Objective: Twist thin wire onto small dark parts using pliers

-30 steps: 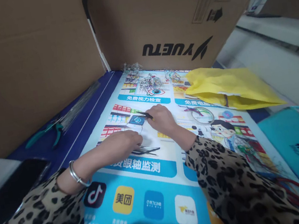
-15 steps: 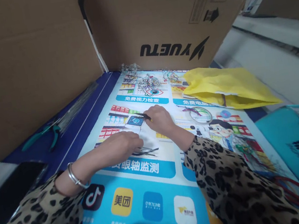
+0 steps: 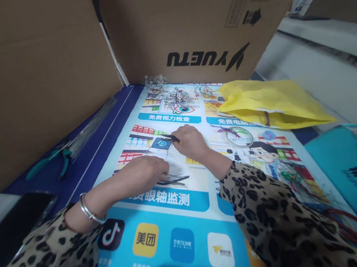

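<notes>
Pinching a slim black tool in our right hand, we curl our left hand, grip unclear, beside thin dark strands.

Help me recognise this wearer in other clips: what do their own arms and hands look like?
The left sleeve and right sleeve are beige with black leopard spots. A silver bangle sits above the left hand; none shows above the right hand. Neither is gloved.

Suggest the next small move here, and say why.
Perhaps ease the bare left hand slightly toward the slim black tool: its fingers look pinched together, the bare right hand grips that tool, and a visible gap separates the hands.
</notes>
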Motion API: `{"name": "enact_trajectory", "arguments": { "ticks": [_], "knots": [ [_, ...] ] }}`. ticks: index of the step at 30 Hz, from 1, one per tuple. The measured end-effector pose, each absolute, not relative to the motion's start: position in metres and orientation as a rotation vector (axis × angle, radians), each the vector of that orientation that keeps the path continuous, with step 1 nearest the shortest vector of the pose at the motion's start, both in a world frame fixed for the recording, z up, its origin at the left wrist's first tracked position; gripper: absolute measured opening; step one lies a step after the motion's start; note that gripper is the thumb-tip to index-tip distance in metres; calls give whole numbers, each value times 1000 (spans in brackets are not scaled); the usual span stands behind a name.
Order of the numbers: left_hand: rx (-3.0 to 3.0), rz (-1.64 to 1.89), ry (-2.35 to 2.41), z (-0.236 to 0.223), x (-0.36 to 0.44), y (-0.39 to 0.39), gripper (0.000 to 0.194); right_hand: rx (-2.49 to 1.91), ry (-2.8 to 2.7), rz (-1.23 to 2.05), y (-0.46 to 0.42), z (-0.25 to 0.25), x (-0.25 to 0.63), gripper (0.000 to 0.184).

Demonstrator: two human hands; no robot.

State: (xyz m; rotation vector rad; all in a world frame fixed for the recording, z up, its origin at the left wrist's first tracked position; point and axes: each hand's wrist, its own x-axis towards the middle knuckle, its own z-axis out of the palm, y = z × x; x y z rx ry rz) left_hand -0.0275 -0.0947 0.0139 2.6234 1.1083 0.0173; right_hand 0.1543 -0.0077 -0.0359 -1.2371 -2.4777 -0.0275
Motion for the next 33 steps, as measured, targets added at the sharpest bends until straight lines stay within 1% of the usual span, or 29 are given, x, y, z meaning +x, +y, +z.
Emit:
{"name": "enact_trajectory", "arguments": {
  "ticks": [6, 17, 25, 33],
  "knots": [
    [2570, -32, 1131, 15, -27, -95, 15, -1249, -2480, -18, -7, -36, 154, 22],
    [2563, 7, 1111, 14, -28, -95, 16, -1252, -2481, -17, -8, -35, 154, 21],
    [2554, -40, 1114, 17, -27, -96, 16, -1237, -2488, -19, -8, -35, 154, 21],
    [2538, -31, 1193, 15, -28, -97, 20, -1275, -2479, -62, -9, -34, 153, 19]
  ]
}}
